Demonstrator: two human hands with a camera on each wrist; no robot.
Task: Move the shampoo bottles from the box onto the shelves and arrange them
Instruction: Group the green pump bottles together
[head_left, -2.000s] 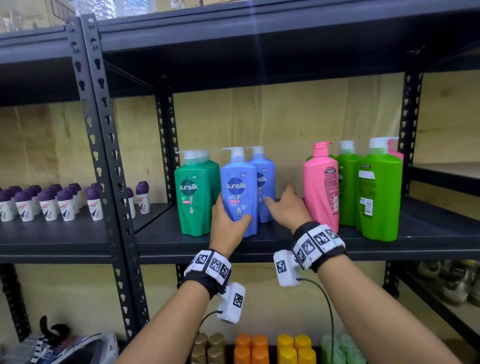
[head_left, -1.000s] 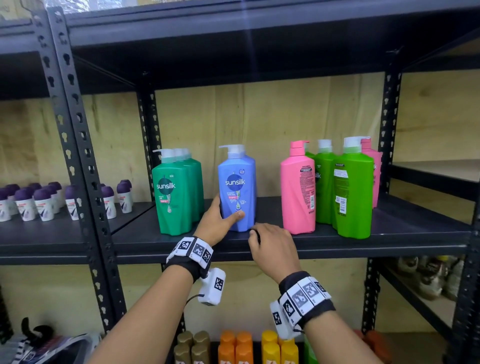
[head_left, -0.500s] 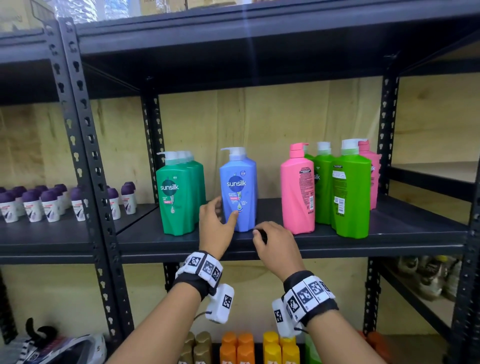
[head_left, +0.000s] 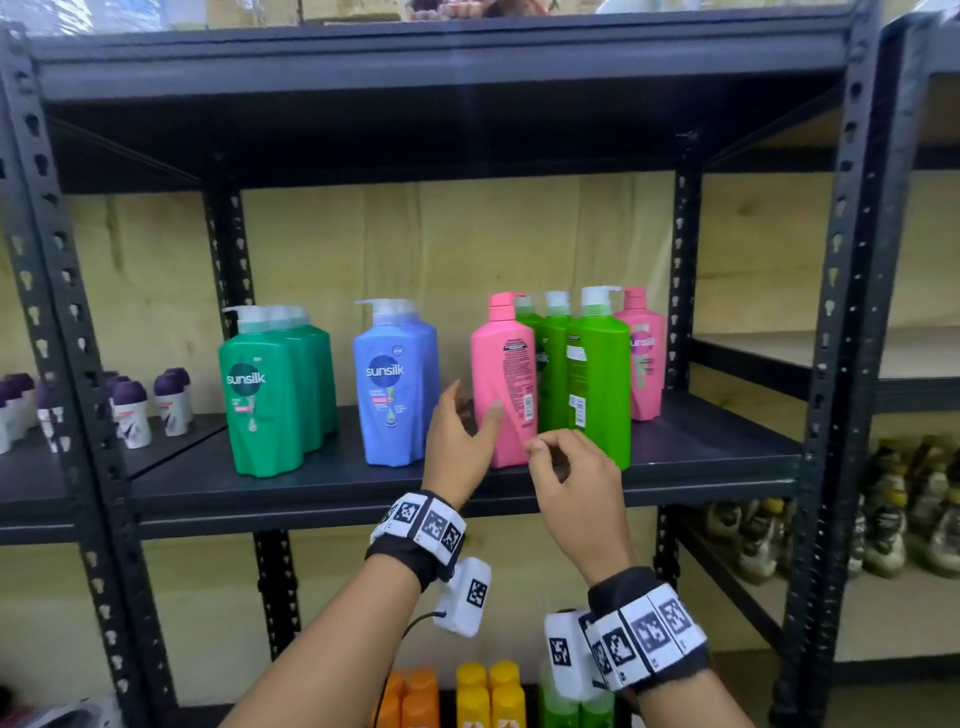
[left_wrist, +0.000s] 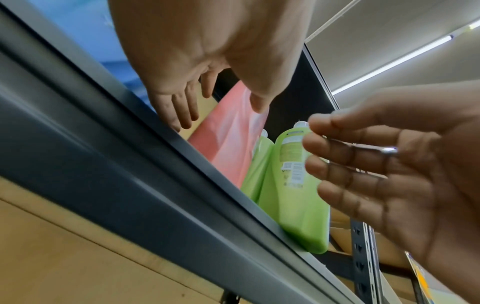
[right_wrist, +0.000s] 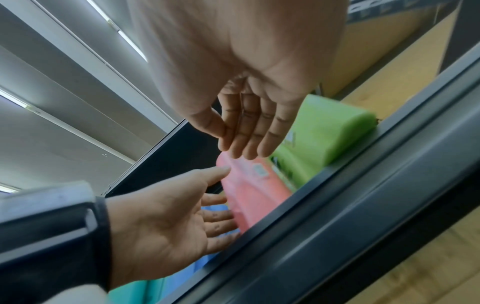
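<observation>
Shampoo pump bottles stand on the black middle shelf: dark green ones on the left, a blue one in the middle, a pink bottle, light green bottles and another pink one on the right. My left hand is open between the blue and the front pink bottle, its thumb at the pink bottle's lower left side. My right hand hovers empty in front of the pink and light green bottles, fingers loosely bent. The wrist views show both palms empty: left hand, right hand.
Small purple-capped roll-ons fill the shelf to the left. Orange and yellow bottles stand on the shelf below. A black upright post bounds the shelf on the right, with shoes lower right. The box is not in view.
My left hand has let go of the blue bottle and moved right to the pink one. My right hand has lifted off the shelf edge and moved right.
</observation>
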